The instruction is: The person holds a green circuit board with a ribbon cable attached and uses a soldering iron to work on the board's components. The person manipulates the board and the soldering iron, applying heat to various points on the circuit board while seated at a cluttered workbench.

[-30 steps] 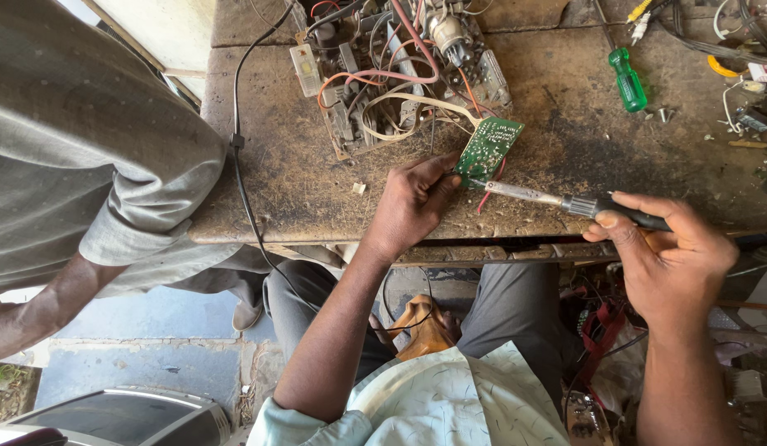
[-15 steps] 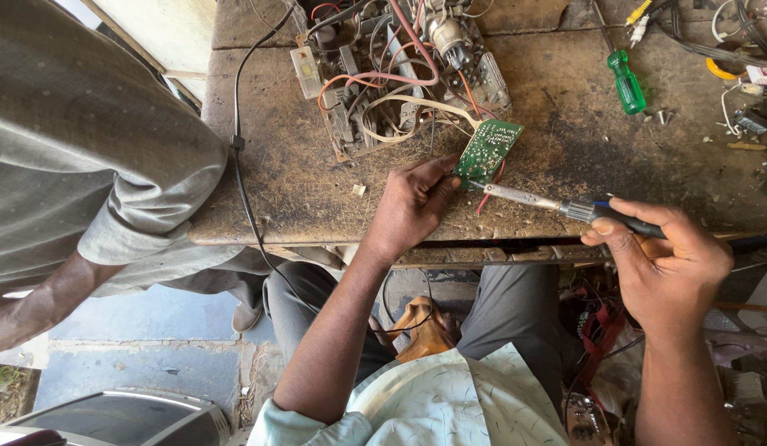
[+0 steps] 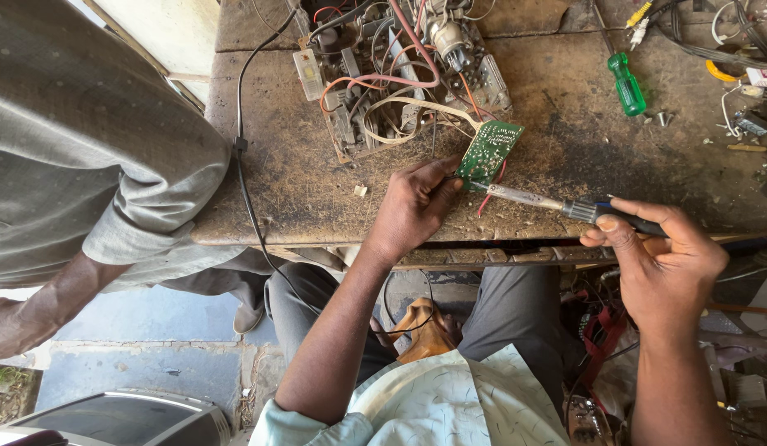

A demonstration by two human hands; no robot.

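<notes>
The left hand (image 3: 412, 206) pinches the lower edge of a small green circuit board (image 3: 489, 153) between thumb and fingertips, fingers closed on it. The board stands tilted on the worn wooden workbench (image 3: 301, 186), near its front edge, with red wires running under it. The right hand (image 3: 668, 268) is closed around the dark handle of a soldering iron (image 3: 565, 205), gripping it pen-fashion; the metal shaft points left and its tip meets the lower corner of the board. Behind the board lies an opened electronics chassis (image 3: 400, 74) with tangled white, red and orange wires. A green-handled screwdriver (image 3: 625, 83) lies well to the right. A black cable (image 3: 243, 165) runs off the bench's left side. A second person in a grey shirt (image 3: 78, 149) stands at the left
</notes>
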